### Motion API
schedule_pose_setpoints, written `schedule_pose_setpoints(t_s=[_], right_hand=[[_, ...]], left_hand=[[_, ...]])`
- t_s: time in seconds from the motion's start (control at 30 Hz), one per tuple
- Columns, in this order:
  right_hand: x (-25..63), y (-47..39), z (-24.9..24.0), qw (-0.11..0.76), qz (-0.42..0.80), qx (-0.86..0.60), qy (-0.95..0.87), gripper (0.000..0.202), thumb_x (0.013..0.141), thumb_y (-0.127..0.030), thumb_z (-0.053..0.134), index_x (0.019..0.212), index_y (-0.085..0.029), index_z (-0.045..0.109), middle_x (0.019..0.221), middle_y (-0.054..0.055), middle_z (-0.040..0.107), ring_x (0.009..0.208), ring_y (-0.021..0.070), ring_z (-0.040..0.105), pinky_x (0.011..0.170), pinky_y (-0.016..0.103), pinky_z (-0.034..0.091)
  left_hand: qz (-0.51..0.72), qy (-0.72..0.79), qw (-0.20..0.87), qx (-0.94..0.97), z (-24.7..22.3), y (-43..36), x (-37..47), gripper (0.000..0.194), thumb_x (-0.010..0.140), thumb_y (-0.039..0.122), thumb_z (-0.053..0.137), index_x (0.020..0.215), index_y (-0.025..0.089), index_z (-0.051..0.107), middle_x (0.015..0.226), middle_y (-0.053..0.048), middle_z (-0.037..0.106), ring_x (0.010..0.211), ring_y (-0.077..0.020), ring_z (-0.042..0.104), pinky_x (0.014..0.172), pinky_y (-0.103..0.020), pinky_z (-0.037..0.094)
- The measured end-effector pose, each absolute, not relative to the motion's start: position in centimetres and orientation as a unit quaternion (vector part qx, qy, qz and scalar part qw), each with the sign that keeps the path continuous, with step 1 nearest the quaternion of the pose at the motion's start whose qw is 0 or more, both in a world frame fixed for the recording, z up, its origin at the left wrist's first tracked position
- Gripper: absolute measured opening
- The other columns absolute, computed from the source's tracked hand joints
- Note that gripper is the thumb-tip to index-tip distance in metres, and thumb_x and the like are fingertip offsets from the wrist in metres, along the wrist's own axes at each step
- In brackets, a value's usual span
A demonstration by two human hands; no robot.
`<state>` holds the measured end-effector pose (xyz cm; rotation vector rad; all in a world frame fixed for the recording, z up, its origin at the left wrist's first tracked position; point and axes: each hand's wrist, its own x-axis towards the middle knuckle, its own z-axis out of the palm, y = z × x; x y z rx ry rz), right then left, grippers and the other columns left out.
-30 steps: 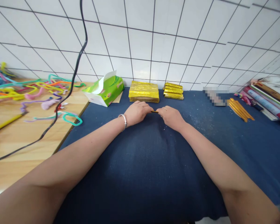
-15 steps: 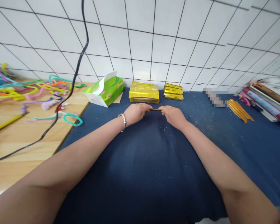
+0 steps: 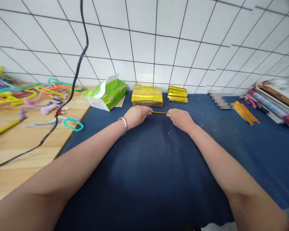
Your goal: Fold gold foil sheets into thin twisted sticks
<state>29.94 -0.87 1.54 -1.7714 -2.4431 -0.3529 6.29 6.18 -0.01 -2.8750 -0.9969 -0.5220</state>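
Observation:
A narrow folded strip of gold foil paper (image 3: 160,113) stretches between my hands, low over the dark blue cloth (image 3: 144,166). My left hand (image 3: 136,116), with a silver bangle at the wrist, pinches its left end. At the right end, the fingers of my right hand (image 3: 180,119) are closed on it. Just behind the hands lies a stack of gold foil paper sheets (image 3: 147,95). To its right is a smaller pile of folded gold strips (image 3: 177,94). My fingertips are partly hidden behind the hands.
A green tissue pack (image 3: 110,93) stands at the back left. Colourful fuzzy stems (image 3: 48,93) spread over a wooden board (image 3: 38,154), crossed by a hanging black cable (image 3: 77,69). On the right are flat gold strips (image 3: 246,113) and a pile of books (image 3: 274,104). White tiles back everything.
My hands have moved apart, the left one more, so a longer length of the gold strip shows between them. The view has shifted slightly.

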Motion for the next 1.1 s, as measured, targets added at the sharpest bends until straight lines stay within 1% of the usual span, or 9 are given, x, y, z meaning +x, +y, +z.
schedule_pose_setpoints(t_s=[0.1, 0.27, 0.37, 0.63, 0.8, 0.93, 1.1], right_hand=[[30.0, -1.1, 1.6, 0.040, -0.134, -0.567, -0.811, 0.029, 0.095, -0.036, 0.034, 0.089, -0.018, 0.055, 0.086, 0.005, 0.065, 0.081, 0.0159, 0.058, 0.063, 0.026, 0.031], [30.1, -1.1, 1.5, 0.044, -0.154, -0.551, -0.819, 0.028, 0.094, -0.035, 0.035, 0.087, -0.017, 0.056, 0.083, 0.005, 0.064, 0.080, 0.0155, 0.057, 0.063, 0.026, 0.029], [30.2, -1.1, 1.3, 0.047, -0.157, -0.549, -0.819, 0.029, 0.094, -0.036, 0.035, 0.086, -0.018, 0.056, 0.082, 0.005, 0.064, 0.080, 0.0154, 0.057, 0.062, 0.026, 0.028], [30.3, -0.9, 0.8, 0.039, -0.154, -0.556, -0.816, 0.028, 0.095, -0.036, 0.034, 0.089, -0.018, 0.054, 0.086, 0.005, 0.064, 0.081, 0.0156, 0.057, 0.062, 0.026, 0.029], [30.5, -0.7, 0.8, 0.026, -0.142, -0.556, -0.819, 0.028, 0.095, -0.036, 0.034, 0.089, -0.018, 0.055, 0.086, 0.005, 0.064, 0.080, 0.0158, 0.057, 0.061, 0.026, 0.029], [30.8, -0.6, 0.9, 0.021, -0.139, -0.555, -0.820, 0.030, 0.095, -0.038, 0.034, 0.087, -0.019, 0.055, 0.084, 0.005, 0.065, 0.080, 0.0158, 0.058, 0.061, 0.026, 0.029], [30.9, -0.6, 0.7, 0.026, -0.151, -0.544, -0.825, 0.029, 0.095, -0.038, 0.033, 0.085, -0.019, 0.054, 0.084, 0.003, 0.064, 0.081, 0.0157, 0.058, 0.061, 0.026, 0.029]], left_hand=[[-0.144, -0.323, 0.048, -0.934, -0.2, 6.4, 6.2, 0.028, 0.093, 0.032, 0.036, 0.105, 0.020, 0.057, 0.089, -0.003, 0.066, 0.084, -0.0153, 0.062, 0.072, -0.024, 0.042], [-0.105, -0.335, 0.082, -0.933, 0.2, 6.2, 6.4, 0.031, 0.094, 0.035, 0.033, 0.093, 0.015, 0.057, 0.084, -0.006, 0.063, 0.078, -0.0162, 0.061, 0.066, -0.024, 0.041], [-0.085, -0.335, 0.099, -0.933, 0.5, 5.9, 6.5, 0.032, 0.094, 0.035, 0.031, 0.090, 0.014, 0.055, 0.084, -0.007, 0.062, 0.076, -0.0167, 0.061, 0.063, -0.025, 0.039], [-0.046, -0.353, 0.071, -0.932, 0.8, 5.6, 6.5, 0.034, 0.095, 0.038, 0.029, 0.091, 0.014, 0.053, 0.085, -0.008, 0.063, 0.074, -0.0167, 0.061, 0.058, -0.025, 0.036], [-0.052, -0.328, 0.082, -0.940, 0.9, 5.6, 6.4, 0.035, 0.094, 0.040, 0.030, 0.088, 0.015, 0.053, 0.086, -0.006, 0.062, 0.075, -0.0162, 0.061, 0.057, -0.024, 0.034], [-0.063, -0.306, 0.082, -0.947, 0.9, 5.7, 6.3, 0.037, 0.093, 0.042, 0.030, 0.082, 0.016, 0.054, 0.082, -0.004, 0.062, 0.073, -0.0150, 0.060, 0.056, -0.025, 0.032], [-0.066, -0.292, 0.070, -0.952, 0.7, 6.2, 5.9, 0.038, 0.093, 0.044, 0.030, 0.081, 0.017, 0.056, 0.081, -0.004, 0.061, 0.076, -0.0139, 0.059, 0.058, -0.023, 0.033]])
